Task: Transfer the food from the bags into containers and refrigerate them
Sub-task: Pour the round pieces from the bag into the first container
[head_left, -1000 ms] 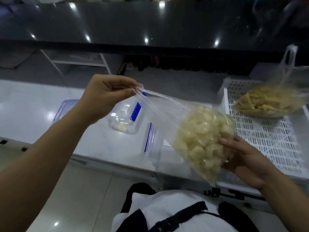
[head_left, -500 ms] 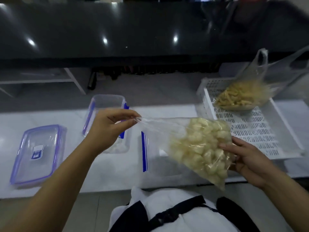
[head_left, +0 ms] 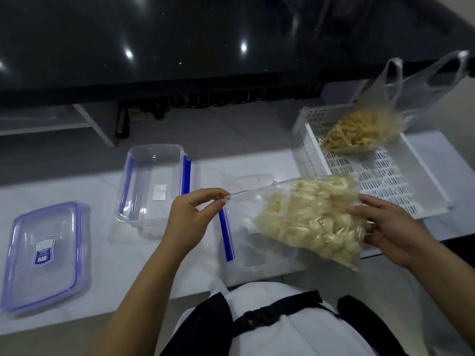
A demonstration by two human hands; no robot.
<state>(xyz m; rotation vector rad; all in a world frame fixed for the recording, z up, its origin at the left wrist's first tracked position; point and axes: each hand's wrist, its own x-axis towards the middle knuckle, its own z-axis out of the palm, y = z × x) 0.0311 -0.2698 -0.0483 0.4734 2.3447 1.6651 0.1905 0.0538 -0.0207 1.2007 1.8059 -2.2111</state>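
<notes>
Over the front edge of the counter (head_left: 108, 273), seen from my head, I hold a clear bag (head_left: 311, 222) of pale food chunks on its side. My left hand (head_left: 191, 222) pinches the bag's mouth corner between thumb and fingertips, and my right hand (head_left: 393, 232) is closed on its full end. The bag hangs just above an open container (head_left: 257, 258) with a blue clip, near the front edge. A second open container (head_left: 154, 186) sits nearer the back edge, and a lid (head_left: 43, 255) lies at the left end. A white basket (head_left: 380, 181) at the right end carries another bag (head_left: 365, 129), of yellowish strips.

I judge I am at the emptying step for this first bag. Next I need to spread the mouth, aim it inside the near container's rim, and raise the full end so the chunks slide out without spilling.
</notes>
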